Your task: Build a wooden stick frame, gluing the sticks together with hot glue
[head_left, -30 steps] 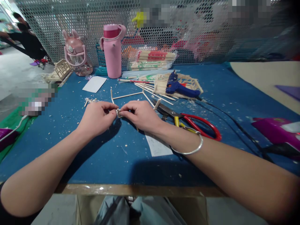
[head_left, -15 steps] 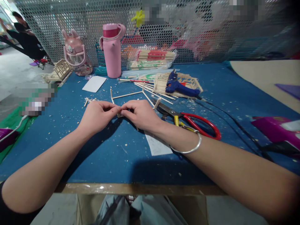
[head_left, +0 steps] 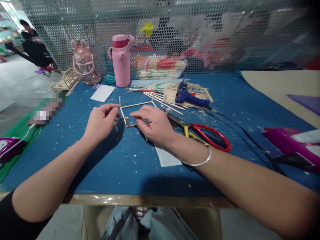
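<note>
A rectangular frame of thin wooden sticks [head_left: 136,104] lies on the blue tabletop, with short uprights at its corners. My left hand [head_left: 101,123] is at the frame's left side, fingers loosely bent and apart, the index fingertip beside the back-left corner; whether it touches is unclear. My right hand [head_left: 153,125] hovers over the frame's right part with thumb and fingers apart, holding nothing visible. It hides part of the front and right sticks. A short upright [head_left: 126,121] stands at the front-left corner, between my hands. Red-handled scissors [head_left: 212,135] lie just right of my right hand.
A blue glue gun [head_left: 191,97] rests on stick pieces at the back right, its cord running right. Loose sticks [head_left: 165,101] lie behind the frame. A pink bottle [head_left: 121,65] and a clear bottle [head_left: 86,66] stand at the back. A white paper [head_left: 167,156] lies in front.
My hands were together at the front-left corner and have come apart. The left moved back and left, the right slightly rightward, uncovering the upright there.
</note>
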Demonstrator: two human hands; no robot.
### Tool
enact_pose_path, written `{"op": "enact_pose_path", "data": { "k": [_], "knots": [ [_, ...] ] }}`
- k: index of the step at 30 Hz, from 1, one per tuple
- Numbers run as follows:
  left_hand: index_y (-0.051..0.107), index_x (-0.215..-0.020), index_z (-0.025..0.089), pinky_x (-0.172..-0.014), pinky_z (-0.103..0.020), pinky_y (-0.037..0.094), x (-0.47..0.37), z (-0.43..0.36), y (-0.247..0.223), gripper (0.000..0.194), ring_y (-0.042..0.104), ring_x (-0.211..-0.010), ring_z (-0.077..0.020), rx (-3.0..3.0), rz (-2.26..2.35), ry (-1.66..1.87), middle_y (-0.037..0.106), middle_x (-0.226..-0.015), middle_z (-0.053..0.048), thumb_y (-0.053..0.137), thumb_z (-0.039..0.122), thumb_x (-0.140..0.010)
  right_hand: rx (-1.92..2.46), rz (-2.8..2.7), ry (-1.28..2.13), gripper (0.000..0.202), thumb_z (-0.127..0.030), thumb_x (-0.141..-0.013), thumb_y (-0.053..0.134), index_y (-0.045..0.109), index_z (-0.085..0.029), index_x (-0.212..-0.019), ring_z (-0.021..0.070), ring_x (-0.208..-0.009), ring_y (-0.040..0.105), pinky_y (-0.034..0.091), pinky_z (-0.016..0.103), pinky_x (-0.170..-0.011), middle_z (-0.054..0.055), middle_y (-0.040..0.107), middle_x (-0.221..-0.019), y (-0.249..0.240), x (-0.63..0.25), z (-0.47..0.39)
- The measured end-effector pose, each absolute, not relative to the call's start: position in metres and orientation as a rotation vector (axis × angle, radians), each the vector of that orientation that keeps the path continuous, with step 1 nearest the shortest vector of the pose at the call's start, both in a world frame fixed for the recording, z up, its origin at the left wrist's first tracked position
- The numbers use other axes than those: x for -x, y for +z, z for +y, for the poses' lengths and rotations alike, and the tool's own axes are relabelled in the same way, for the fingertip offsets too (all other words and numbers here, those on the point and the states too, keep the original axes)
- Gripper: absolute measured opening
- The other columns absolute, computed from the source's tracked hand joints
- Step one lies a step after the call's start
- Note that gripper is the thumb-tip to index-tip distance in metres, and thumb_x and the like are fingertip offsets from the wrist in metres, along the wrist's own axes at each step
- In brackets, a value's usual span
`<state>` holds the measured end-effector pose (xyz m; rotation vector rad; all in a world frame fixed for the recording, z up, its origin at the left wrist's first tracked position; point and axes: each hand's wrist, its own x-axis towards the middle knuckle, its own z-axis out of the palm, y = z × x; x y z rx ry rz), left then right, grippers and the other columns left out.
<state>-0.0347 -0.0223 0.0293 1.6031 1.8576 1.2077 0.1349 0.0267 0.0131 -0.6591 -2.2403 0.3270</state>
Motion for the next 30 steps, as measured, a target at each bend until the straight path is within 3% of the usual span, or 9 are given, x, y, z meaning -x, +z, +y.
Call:
{"op": "enact_pose_path", "data": {
  "k": [5,13,18,21,27,30],
  "knots": [
    [0.069,-0.087,0.014,-0.053,-0.025,0.041,0.032,-0.026,0.030,0.027,0.054,-0.056,-0.0131,-1.679,1.832,0.988,0.069,-0.073,-0.005,0.056,0.031,-0.071,0.676,-2.355,0.183,0.025,-0.018,-0.081,0.046,0.068,-0.019,-0.092,0.0166,-0.076,0.052,0.032,0.031,-0.071,0.005,0.062,-0.078,0.011,-0.135,0.023],
    [0.071,-0.086,0.016,-0.056,-0.026,0.043,0.031,-0.028,0.028,0.030,0.059,-0.060,-0.0155,-1.806,1.751,0.874,0.071,-0.074,-0.005,0.051,0.035,-0.076,0.661,-2.375,0.145,0.024,-0.018,-0.081,0.046,0.068,-0.020,-0.091,0.0157,-0.072,0.052,0.032,0.030,-0.068,0.004,0.064,-0.075,0.008,-0.132,0.024],
    [0.066,-0.102,0.016,-0.063,-0.028,0.046,0.043,-0.022,0.030,0.033,0.061,-0.068,-0.0165,-1.907,1.701,0.889,0.070,-0.085,-0.008,0.048,0.029,-0.078,0.723,-2.324,0.237,0.024,-0.016,-0.080,0.046,0.062,-0.014,-0.099,0.0162,-0.078,0.055,0.037,0.029,-0.072,0.007,0.064,-0.083,0.016,-0.138,0.028],
    [0.064,-0.104,0.017,-0.069,-0.030,0.047,0.051,-0.017,0.028,0.032,0.062,-0.075,-0.0165,-2.044,1.654,0.862,0.069,-0.094,-0.009,0.047,0.023,-0.078,0.793,-2.498,0.215,0.018,-0.015,-0.077,0.050,0.063,-0.013,-0.088,0.0166,-0.079,0.054,0.039,0.027,-0.071,0.008,0.061,-0.084,0.025,-0.147,0.031],
    [0.060,-0.109,0.012,-0.072,-0.031,0.047,0.049,-0.016,0.023,0.038,0.061,-0.074,-0.0161,-1.920,1.579,0.866,0.067,-0.092,-0.011,0.048,0.030,-0.078,0.790,-2.748,0.053,0.018,-0.015,-0.080,0.047,0.065,-0.014,-0.085,0.0161,-0.079,0.054,0.036,0.027,-0.069,0.008,0.062,-0.085,0.030,-0.154,0.031],
    [0.054,-0.115,0.008,-0.072,-0.031,0.047,0.046,-0.019,0.026,0.045,0.060,-0.076,-0.0160,-1.759,1.470,0.851,0.065,-0.096,-0.013,0.052,0.026,-0.073,0.789,-2.808,0.009,0.018,-0.016,-0.081,0.048,0.066,-0.015,-0.083,0.0161,-0.078,0.054,0.033,0.028,-0.067,0.007,0.064,-0.085,0.027,-0.153,0.032]
  ]
}}
